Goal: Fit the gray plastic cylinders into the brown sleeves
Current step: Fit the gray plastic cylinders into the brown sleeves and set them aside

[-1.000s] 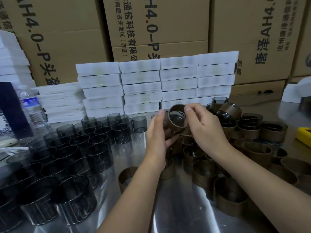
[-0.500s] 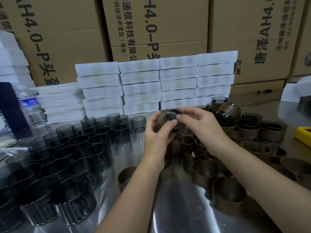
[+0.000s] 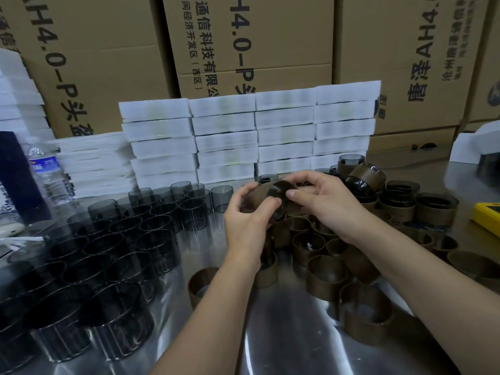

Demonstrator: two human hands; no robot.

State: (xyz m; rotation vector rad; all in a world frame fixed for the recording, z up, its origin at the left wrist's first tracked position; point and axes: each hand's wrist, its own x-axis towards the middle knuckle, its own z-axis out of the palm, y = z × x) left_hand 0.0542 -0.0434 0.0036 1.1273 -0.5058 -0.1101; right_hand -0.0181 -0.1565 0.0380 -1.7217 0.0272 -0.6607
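Forearms are reaching in from the near edge over a steel table (image 3: pixel 284 334). Loose sleeves (image 3: pixel 324 277) are standing open-ended at right of centre, while cylinders (image 3: pixel 108 255) are standing in rows at left. Above the table's middle, the left hand (image 3: pixel 247 215) is gripping a brown sleeve (image 3: pixel 255 196), thumb and fingers curled around it, and the right hand (image 3: pixel 323 204) is pinching a dark gray cylinder (image 3: pixel 281 193) at the sleeve's mouth. The cylinder is sitting tilted and seems only partly entered, so the step in hand is judged to be insertion. The next move is likely calling for squaring the two axes, then pressing the cylinder straight through; how tight the fit is cannot be told. Finished pairs (image 3: pixel 365 177) are piling just beyond the right hand. A yellow object (image 3: pixel 487 217) is lying at the far right edge, and a water bottle (image 3: pixel 47 174) is standing at far left, its label unreadable. White foam trays (image 3: pixel 224 139) are stacked behind, and cartons (image 3: pixel 251 44) are rising at the back, printed with "AH4.0-P" and Chinese characters including "通信科技有限公".
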